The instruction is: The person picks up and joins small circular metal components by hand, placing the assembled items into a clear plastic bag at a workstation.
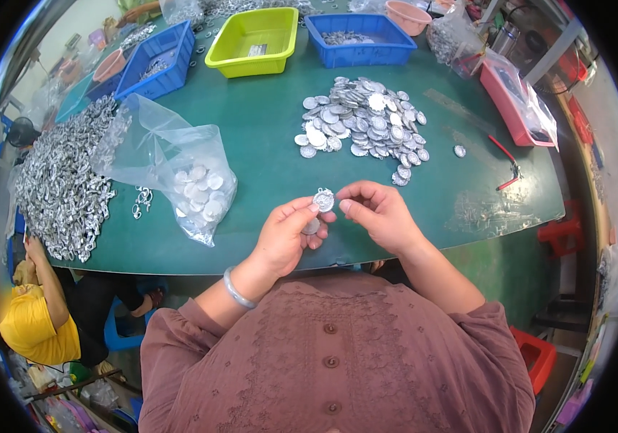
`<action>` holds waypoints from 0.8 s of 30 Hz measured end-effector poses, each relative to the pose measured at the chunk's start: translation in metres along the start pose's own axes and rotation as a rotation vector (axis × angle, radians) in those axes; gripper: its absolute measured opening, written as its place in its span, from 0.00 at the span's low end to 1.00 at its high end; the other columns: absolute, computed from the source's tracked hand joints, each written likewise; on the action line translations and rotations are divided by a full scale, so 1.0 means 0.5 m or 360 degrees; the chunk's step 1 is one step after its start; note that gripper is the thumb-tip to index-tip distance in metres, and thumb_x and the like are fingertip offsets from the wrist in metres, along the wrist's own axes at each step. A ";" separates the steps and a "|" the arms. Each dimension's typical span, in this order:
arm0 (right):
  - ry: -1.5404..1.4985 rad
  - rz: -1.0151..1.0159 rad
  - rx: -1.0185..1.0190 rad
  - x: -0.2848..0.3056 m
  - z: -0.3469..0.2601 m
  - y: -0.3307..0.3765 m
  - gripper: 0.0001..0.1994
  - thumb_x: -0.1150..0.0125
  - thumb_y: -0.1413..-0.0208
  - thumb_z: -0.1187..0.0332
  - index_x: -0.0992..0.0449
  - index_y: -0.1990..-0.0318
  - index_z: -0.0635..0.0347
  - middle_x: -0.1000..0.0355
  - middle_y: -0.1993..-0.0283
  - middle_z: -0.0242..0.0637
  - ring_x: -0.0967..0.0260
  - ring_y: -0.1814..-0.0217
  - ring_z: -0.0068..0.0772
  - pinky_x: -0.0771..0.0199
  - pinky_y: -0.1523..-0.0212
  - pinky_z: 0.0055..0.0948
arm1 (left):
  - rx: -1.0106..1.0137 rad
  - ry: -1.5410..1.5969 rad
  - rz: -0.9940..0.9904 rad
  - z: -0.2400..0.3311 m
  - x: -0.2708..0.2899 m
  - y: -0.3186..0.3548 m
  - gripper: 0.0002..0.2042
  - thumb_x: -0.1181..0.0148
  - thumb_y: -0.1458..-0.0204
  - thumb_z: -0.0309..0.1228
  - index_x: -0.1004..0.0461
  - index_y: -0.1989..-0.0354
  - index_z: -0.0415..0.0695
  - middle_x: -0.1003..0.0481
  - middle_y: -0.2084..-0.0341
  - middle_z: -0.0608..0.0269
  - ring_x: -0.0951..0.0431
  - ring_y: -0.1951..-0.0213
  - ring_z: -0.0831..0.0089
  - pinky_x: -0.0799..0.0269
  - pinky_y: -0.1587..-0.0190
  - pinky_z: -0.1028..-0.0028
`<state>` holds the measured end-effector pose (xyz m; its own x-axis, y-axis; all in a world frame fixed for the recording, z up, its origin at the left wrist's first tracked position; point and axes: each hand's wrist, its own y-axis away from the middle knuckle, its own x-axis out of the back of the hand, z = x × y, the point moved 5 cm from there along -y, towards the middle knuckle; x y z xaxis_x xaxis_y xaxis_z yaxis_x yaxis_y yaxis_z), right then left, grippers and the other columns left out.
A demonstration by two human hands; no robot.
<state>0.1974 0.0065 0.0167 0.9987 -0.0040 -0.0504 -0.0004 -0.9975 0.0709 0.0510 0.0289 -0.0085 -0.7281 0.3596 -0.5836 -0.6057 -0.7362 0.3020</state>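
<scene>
On the green bench (266, 130) we see a heap of silver medallions (367, 123) beyond the hands, red-handled pliers (504, 151) to the right, and a clear plastic bag (146, 137) of discs and a mound of metal clasps (71, 184) to the left. Above the near edge, our left hand (280, 237) pinches a round medallion (324, 201), face up, loop and long axis pointing away from us; our right hand (381, 216) is close at its right edge. Left fingers partly cover a second disc (312, 226), and we cannot tell whether the right fingertips grip anything.
</scene>
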 end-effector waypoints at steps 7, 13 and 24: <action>-0.0244 -0.0046 -0.0101 -0.010 0.018 -0.007 0.06 0.44 0.52 0.77 0.31 0.65 0.66 0.30 0.67 0.33 0.32 0.67 0.19 0.32 0.65 0.19 | 0.0012 0.0021 -0.0087 -0.005 -0.003 -0.005 0.11 0.55 0.46 0.31 0.31 0.60 0.38 0.28 0.71 0.64 0.30 0.74 0.79 0.37 0.76 0.81; -0.0372 0.0025 -0.0076 -0.016 0.015 -0.007 0.03 0.44 0.52 0.78 0.31 0.69 0.66 0.30 0.70 0.33 0.32 0.70 0.19 0.31 0.67 0.19 | 0.0019 -0.0020 -0.0068 -0.020 0.011 -0.018 0.13 0.57 0.44 0.33 0.33 0.57 0.37 0.28 0.69 0.64 0.30 0.73 0.78 0.35 0.74 0.81; 0.0802 0.0208 0.0939 0.035 -0.063 0.008 0.06 0.42 0.59 0.80 0.27 0.70 0.62 0.30 0.71 0.37 0.32 0.67 0.34 0.33 0.66 0.27 | 0.0096 0.0348 -0.0213 -0.008 0.001 -0.033 0.29 0.71 0.42 0.50 0.39 0.49 0.35 0.30 0.63 0.58 0.30 0.66 0.71 0.33 0.65 0.76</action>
<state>0.2162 0.0045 0.0475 0.8912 -0.2322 0.3897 -0.0053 -0.8643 -0.5029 0.0617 0.0391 -0.0168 -0.5578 0.3142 -0.7682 -0.7146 -0.6525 0.2520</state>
